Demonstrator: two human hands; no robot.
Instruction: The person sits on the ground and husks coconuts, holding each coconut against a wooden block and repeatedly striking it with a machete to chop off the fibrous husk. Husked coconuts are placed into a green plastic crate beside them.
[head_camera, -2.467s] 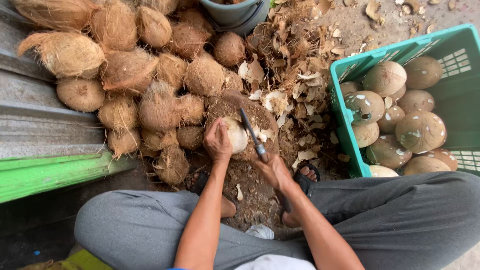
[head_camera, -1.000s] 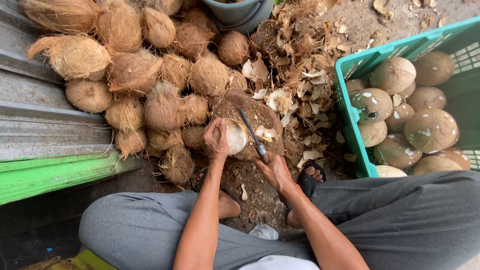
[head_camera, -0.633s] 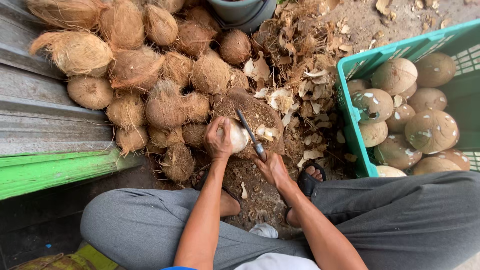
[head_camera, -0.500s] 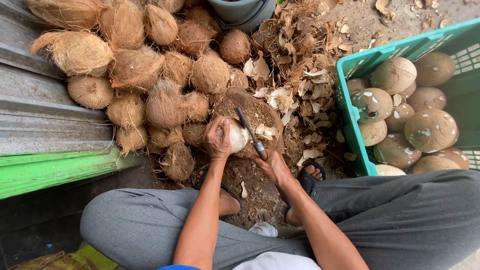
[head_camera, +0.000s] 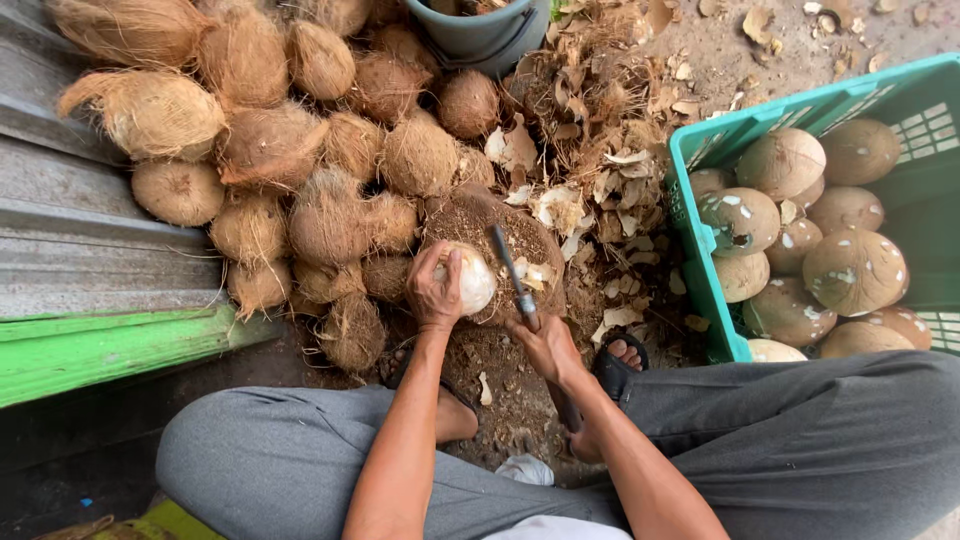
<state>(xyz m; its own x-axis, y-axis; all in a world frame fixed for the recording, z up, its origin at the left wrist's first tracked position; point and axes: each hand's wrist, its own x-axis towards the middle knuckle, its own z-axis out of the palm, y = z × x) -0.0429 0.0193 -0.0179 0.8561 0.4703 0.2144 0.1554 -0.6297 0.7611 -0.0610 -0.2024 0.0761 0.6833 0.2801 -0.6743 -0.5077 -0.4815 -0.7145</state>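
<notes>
My left hand (head_camera: 434, 290) grips a partly peeled, pale coconut (head_camera: 472, 279) and presses it against a round wooden block (head_camera: 505, 230) covered in brown fibre. My right hand (head_camera: 547, 347) is closed around the handle of a long dark knife (head_camera: 511, 272), whose blade points away from me and lies just to the right of the coconut. Both forearms reach out between my knees in grey trousers.
A heap of brown husked coconuts (head_camera: 290, 160) fills the left and far side. A green plastic crate (head_camera: 700, 250) on the right holds several peeled coconuts (head_camera: 850, 270). Shell scraps (head_camera: 600, 150) litter the ground; a grey bucket (head_camera: 480, 35) stands beyond. A green board (head_camera: 100, 350) lies on the left.
Both hands stay at the block on the same coconut. The knife blade has shifted slightly beside it, and the view has moved a little.
</notes>
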